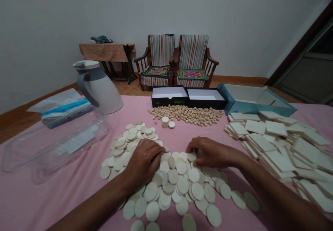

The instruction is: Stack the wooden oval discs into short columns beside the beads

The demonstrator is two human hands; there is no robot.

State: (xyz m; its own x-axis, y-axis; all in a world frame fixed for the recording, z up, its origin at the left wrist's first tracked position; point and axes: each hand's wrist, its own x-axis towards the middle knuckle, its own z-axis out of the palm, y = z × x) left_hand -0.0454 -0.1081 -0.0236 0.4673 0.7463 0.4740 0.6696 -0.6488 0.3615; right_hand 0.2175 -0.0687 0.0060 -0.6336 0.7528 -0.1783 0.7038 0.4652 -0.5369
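Observation:
A wide heap of flat, pale wooden discs (169, 186) covers the middle of the pink-covered table (49, 196). My left hand (144, 161) rests on the heap's upper left part, fingers curled over the discs. My right hand (210, 153) lies on its upper right edge, fingertips among the discs. Neither hand clearly lifts a disc, and the fingers hide what lies beneath them. Beyond the heap are a short stack of small discs (165, 121) and a spread of small tan wooden pellets (186, 114). Many flat, pale square tiles (279, 151) lie in overlapping stacks to my right.
Two open black box parts (188, 97) and an open blue box (256, 101) stand at the table's far edge. A white jug (100, 87), a clear plastic sleeve (59, 144) and a packet (66, 108) stand left. Two striped chairs (175, 61) stand behind.

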